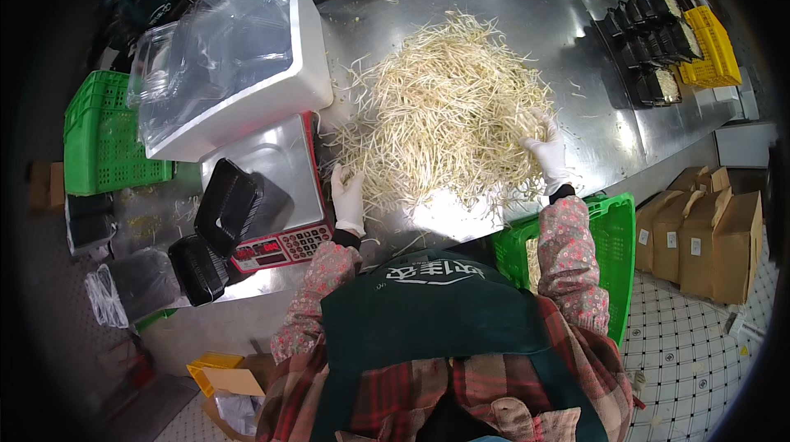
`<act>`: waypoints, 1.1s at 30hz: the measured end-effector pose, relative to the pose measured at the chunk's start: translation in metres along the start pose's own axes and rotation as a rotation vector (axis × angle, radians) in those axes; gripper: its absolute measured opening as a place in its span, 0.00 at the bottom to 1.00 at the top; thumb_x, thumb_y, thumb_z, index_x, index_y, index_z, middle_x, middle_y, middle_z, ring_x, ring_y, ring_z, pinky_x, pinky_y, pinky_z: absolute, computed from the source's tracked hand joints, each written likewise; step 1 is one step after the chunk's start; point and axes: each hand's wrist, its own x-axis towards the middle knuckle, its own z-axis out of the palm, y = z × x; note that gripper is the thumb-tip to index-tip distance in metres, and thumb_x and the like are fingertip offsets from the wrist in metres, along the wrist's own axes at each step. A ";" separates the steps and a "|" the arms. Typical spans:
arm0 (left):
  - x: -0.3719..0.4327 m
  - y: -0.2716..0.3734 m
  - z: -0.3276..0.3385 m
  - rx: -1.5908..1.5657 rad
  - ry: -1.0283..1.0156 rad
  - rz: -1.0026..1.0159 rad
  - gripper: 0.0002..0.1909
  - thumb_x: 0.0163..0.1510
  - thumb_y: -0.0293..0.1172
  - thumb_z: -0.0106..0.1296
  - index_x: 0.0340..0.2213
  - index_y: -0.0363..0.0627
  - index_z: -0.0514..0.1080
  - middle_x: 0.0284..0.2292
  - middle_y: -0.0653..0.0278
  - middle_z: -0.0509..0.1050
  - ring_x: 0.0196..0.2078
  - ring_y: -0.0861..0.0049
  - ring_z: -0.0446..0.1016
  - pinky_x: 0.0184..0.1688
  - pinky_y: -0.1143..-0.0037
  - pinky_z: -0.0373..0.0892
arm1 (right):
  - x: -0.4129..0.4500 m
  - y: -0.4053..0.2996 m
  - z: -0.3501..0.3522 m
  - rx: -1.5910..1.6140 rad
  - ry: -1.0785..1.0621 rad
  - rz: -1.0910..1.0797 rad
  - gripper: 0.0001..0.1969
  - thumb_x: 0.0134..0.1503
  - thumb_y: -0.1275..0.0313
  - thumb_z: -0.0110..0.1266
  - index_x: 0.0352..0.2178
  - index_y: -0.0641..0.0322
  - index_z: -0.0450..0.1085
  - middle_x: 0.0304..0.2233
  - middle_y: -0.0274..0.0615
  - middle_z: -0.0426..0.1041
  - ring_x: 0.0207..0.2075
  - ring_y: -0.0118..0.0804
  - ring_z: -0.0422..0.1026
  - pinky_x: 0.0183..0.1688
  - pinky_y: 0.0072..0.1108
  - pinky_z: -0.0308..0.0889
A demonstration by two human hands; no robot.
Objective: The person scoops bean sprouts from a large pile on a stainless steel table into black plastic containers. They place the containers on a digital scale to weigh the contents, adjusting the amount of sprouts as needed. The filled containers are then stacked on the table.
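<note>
A large heap of bean sprouts (457, 108) lies on the steel table (586, 121) in front of me. My left hand (349, 198), in a white glove, touches the heap's near left edge, with its fingers slightly apart. At the right side of the heap my gloved right hand (546, 149) has its fingertips among the sprouts; whether it grips any is unclear. Left of my left hand stands a red digital scale (281, 247) with a steel plate. One black plastic tray (227, 207) rests on the scale, tilted, against another black tray (197, 270).
A white foam box (308, 59) with clear plastic lids (216, 41) stands behind the scale, beside a green crate (105, 133). Filled black trays (648, 41) and a yellow basket (710, 47) are at far right. A green crate (617, 257) stands below the table edge, near cardboard boxes (697, 238). A person is at upper left.
</note>
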 end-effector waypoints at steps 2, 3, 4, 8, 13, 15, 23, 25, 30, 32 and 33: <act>-0.002 0.001 -0.001 -0.049 0.009 -0.027 0.35 0.54 0.23 0.54 0.59 0.33 0.51 0.53 0.56 0.63 0.49 0.76 0.67 0.51 0.79 0.64 | -0.005 -0.002 0.004 0.108 -0.056 -0.028 0.34 0.45 0.88 0.56 0.56 0.66 0.59 0.45 0.43 0.71 0.42 0.29 0.72 0.43 0.16 0.71; -0.003 0.002 0.000 -0.040 0.023 -0.022 0.35 0.54 0.23 0.54 0.59 0.33 0.51 0.53 0.56 0.63 0.50 0.75 0.66 0.51 0.79 0.63 | -0.007 -0.001 0.014 0.114 -0.084 -0.046 0.34 0.46 0.88 0.57 0.56 0.66 0.59 0.46 0.43 0.70 0.42 0.29 0.72 0.43 0.16 0.71; -0.003 0.004 0.000 -0.031 0.038 -0.016 0.34 0.54 0.23 0.53 0.59 0.33 0.52 0.54 0.55 0.63 0.50 0.75 0.66 0.52 0.78 0.63 | -0.008 0.000 0.024 0.119 -0.113 -0.064 0.34 0.46 0.87 0.58 0.57 0.66 0.58 0.47 0.43 0.70 0.43 0.29 0.72 0.44 0.16 0.70; -0.003 -0.007 -0.004 0.017 0.066 0.017 0.33 0.53 0.23 0.53 0.58 0.34 0.53 0.56 0.52 0.61 0.54 0.72 0.64 0.55 0.76 0.60 | -0.021 -0.005 0.064 -0.158 -0.189 -0.214 0.35 0.47 0.81 0.62 0.57 0.63 0.57 0.53 0.44 0.65 0.49 0.36 0.69 0.50 0.22 0.68; -0.015 -0.006 -0.002 0.122 0.019 0.118 0.36 0.51 0.22 0.54 0.59 0.37 0.53 0.57 0.53 0.60 0.54 0.70 0.64 0.56 0.75 0.61 | -0.046 -0.016 0.103 -0.795 -0.009 -0.631 0.25 0.48 0.71 0.60 0.50 0.60 0.65 0.43 0.46 0.71 0.45 0.47 0.69 0.47 0.30 0.67; -0.009 -0.024 -0.006 0.299 0.027 0.268 0.37 0.50 0.22 0.55 0.60 0.39 0.54 0.57 0.54 0.60 0.51 0.72 0.65 0.53 0.74 0.63 | -0.065 -0.001 0.138 -0.824 -0.311 -0.539 0.19 0.51 0.63 0.57 0.45 0.50 0.70 0.35 0.39 0.74 0.39 0.40 0.73 0.38 0.29 0.70; -0.013 -0.026 -0.006 0.168 0.031 0.164 0.33 0.51 0.20 0.52 0.58 0.36 0.56 0.54 0.57 0.64 0.48 0.75 0.68 0.51 0.77 0.64 | -0.071 0.052 0.184 -1.127 -0.568 -0.556 0.05 0.49 0.70 0.51 0.28 0.50 0.73 0.27 0.43 0.75 0.30 0.45 0.75 0.31 0.35 0.70; -0.013 -0.028 -0.005 0.150 0.048 0.189 0.31 0.52 0.20 0.51 0.57 0.36 0.57 0.53 0.57 0.65 0.48 0.75 0.68 0.51 0.77 0.65 | -0.069 0.051 0.184 -1.102 -0.566 -0.543 0.04 0.49 0.68 0.52 0.27 0.51 0.73 0.27 0.43 0.75 0.30 0.46 0.75 0.31 0.35 0.69; -0.001 -0.048 -0.018 0.043 0.045 0.133 0.27 0.55 0.22 0.48 0.57 0.38 0.59 0.53 0.57 0.65 0.48 0.74 0.68 0.50 0.77 0.66 | -0.070 0.025 0.146 -0.394 -0.602 -0.108 0.06 0.55 0.68 0.56 0.32 0.58 0.73 0.28 0.37 0.76 0.31 0.33 0.74 0.33 0.24 0.68; -0.006 -0.036 -0.016 -0.061 0.067 0.076 0.25 0.56 0.22 0.47 0.56 0.39 0.60 0.53 0.58 0.65 0.48 0.75 0.68 0.49 0.77 0.66 | -0.067 0.013 0.118 -0.147 -0.605 -0.081 0.05 0.56 0.71 0.56 0.33 0.60 0.73 0.29 0.33 0.75 0.29 0.24 0.70 0.31 0.18 0.66; -0.010 -0.028 -0.012 -0.115 0.071 0.045 0.24 0.57 0.22 0.47 0.56 0.39 0.61 0.53 0.58 0.65 0.48 0.75 0.68 0.48 0.77 0.67 | -0.069 0.007 0.100 -0.076 -0.569 -0.119 0.05 0.56 0.71 0.55 0.32 0.59 0.73 0.29 0.30 0.74 0.26 0.21 0.67 0.29 0.15 0.64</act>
